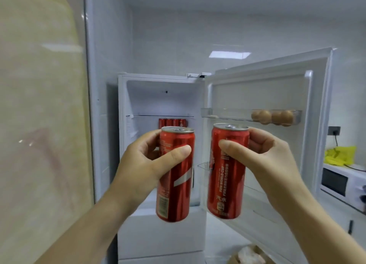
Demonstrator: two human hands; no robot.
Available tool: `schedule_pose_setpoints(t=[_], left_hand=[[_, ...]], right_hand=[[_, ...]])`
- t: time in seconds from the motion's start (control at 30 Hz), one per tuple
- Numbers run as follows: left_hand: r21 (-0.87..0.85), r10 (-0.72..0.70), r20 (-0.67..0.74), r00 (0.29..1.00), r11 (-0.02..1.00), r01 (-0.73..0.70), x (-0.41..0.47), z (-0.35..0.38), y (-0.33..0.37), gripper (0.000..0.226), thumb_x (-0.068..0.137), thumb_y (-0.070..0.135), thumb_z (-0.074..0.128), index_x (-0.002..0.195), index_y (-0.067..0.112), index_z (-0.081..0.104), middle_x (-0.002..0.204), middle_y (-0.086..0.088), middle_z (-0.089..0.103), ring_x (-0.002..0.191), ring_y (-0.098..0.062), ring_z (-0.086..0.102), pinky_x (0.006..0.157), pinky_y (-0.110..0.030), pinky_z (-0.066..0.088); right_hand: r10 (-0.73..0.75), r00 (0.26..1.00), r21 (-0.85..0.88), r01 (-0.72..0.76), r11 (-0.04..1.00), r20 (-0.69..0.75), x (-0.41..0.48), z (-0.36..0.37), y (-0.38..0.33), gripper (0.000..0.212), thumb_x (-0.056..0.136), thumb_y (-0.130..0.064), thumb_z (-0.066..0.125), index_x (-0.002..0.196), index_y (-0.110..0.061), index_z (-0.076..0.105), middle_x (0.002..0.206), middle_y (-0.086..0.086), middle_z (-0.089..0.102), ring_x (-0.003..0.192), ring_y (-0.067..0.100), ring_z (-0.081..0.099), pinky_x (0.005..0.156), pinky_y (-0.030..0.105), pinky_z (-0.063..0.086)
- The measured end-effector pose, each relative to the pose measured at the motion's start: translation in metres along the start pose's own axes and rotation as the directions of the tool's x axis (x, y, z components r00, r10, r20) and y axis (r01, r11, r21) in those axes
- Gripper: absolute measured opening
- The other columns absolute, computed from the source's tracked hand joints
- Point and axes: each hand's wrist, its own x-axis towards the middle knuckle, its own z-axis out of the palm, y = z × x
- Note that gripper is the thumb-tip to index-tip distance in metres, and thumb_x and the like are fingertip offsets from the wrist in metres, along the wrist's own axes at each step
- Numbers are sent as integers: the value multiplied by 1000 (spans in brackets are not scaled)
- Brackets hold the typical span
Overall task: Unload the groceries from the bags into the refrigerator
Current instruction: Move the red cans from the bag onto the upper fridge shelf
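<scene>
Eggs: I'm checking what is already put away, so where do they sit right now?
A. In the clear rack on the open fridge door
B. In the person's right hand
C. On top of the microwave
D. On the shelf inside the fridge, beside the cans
A: the brown eggs lie in the clear rack on the inside of the open fridge door, above the can in the right hand.

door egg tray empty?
No, several brown eggs sit at the right end of the clear door tray on the open refrigerator door.
</scene>
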Motion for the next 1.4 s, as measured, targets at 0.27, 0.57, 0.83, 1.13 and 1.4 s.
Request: schedule_pose_setpoints(t=[0.27,0.57,0.83,1.13,1.4], left_hand=[[38,-5,-38,999,999,7,32,-90,-39,37,66,36,74,101,28,69,95,7,74,88,-9,70,69,-19,57],[32,-24,-54,998,999,25,82,-128,-95,39,65,38,73,102,29,67,94,8,74,87,-9,70,68,-21,56],[57,10,-103,995,998,-4,153,-115,-146,35,69,36,78,101,29,68,95,7,74,88,-12,71,71,-25,56],[100,9,-137,991,995,5,224,-94,-205,37,67,39,75,102,31,68,98,7,74,91,-12,70,70,-22,55],[141,-17,-148,989,989,38,280,-93,-260,43,65,45,73,107,34,66,99,12,73,93,-9,69,76,-27,55]], right_hand=[[14,1000,38,-14,999,12,39,88,37,35,57,-30,76,90,-19,73,79,-3,76,73,8,72,58,11,49],[35,999,37,-35,999,7,90,130,93,30,60,-24,78,89,-18,74,80,-2,76,74,9,72,58,11,50],[22,999,60,-25,998,46,166,128,160,34,63,-21,81,96,-17,74,83,-1,76,78,12,73,61,14,52],[26,994,94,-35,995,104,240,117,234,30,69,-18,81,98,-19,74,85,-3,76,80,11,73,61,14,52],[79,991,73,-87,994,106,288,127,299,32,67,-20,82,99,-21,73,87,-4,76,82,11,73,68,21,54]])
